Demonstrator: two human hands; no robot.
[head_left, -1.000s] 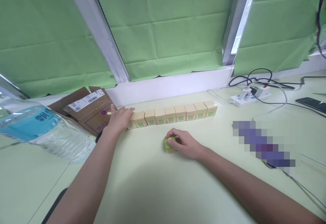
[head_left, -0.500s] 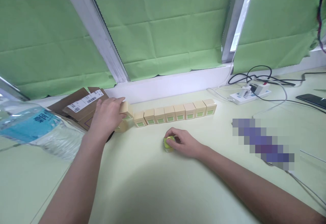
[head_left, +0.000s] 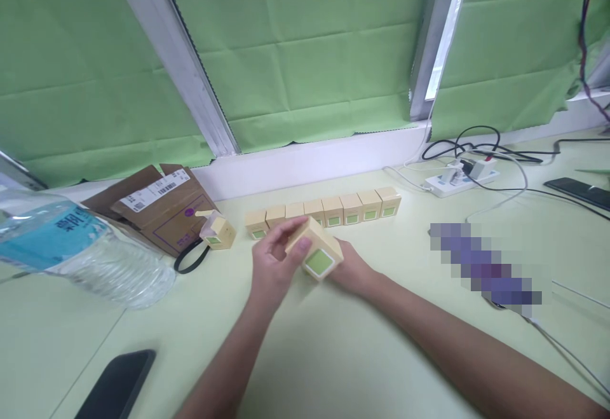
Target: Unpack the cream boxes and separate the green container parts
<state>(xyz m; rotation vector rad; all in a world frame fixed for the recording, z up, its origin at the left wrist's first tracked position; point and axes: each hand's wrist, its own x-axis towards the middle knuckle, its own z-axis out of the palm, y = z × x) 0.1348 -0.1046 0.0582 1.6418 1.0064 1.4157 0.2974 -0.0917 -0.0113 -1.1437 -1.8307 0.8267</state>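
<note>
My left hand (head_left: 276, 260) is closed round a small cream-coloured cardboard box (head_left: 324, 247) with a green label, tilted above the table. Behind that box is my right hand (head_left: 350, 269); its fingers are hidden, and the small green glass jar seen earlier under them does not show now. Farther back, several matching small boxes (head_left: 351, 209) stand side by side in a row. To the left, another such box (head_left: 220, 233), its top flap raised, stands by itself.
At the left are an opened brown carton (head_left: 176, 215), a black loop (head_left: 190, 259), a large water bottle (head_left: 95, 254) and a dark phone (head_left: 119, 381). A white power strip (head_left: 462, 178) with tangled cables and another phone (head_left: 579, 191) lie at the right.
My left hand has lifted a small box from beside the carton and brought it right, in front of my right hand. The open-flapped box at the left is now uncovered.
</note>
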